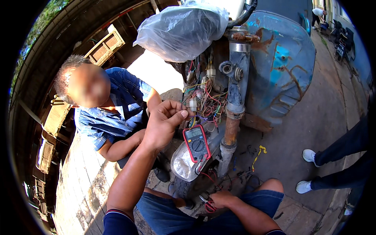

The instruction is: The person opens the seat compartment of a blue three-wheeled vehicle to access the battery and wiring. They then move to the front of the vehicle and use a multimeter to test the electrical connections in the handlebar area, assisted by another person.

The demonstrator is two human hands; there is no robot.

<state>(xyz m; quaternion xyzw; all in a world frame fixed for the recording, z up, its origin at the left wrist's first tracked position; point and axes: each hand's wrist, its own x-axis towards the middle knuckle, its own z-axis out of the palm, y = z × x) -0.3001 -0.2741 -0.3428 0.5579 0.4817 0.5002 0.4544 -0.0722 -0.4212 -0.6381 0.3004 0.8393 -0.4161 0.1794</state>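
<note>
My left hand [165, 122] reaches up to a tangle of coloured wires [207, 96] on the front of a worn vehicle. Its thumb and forefinger are pinched together right beside a white plug connector [193, 105]; what lies between them is too small to make out. Below the wires, a red and black digital multimeter [197, 143] rests on a pale metal fender [183, 162], with leads running down from it. Low down between my knees, my right hand [221, 198] is closed around what look like red-handled pliers [207, 203], their metal jaws pointing left.
A person [113, 102] in a blue checked shirt crouches at the left, close to my forearm. A fork tube [232, 129], a blue rusty body panel [282, 66] and a plastic-wrapped part [182, 31] surround the wiring. Another person's legs [337, 156] stand at the right.
</note>
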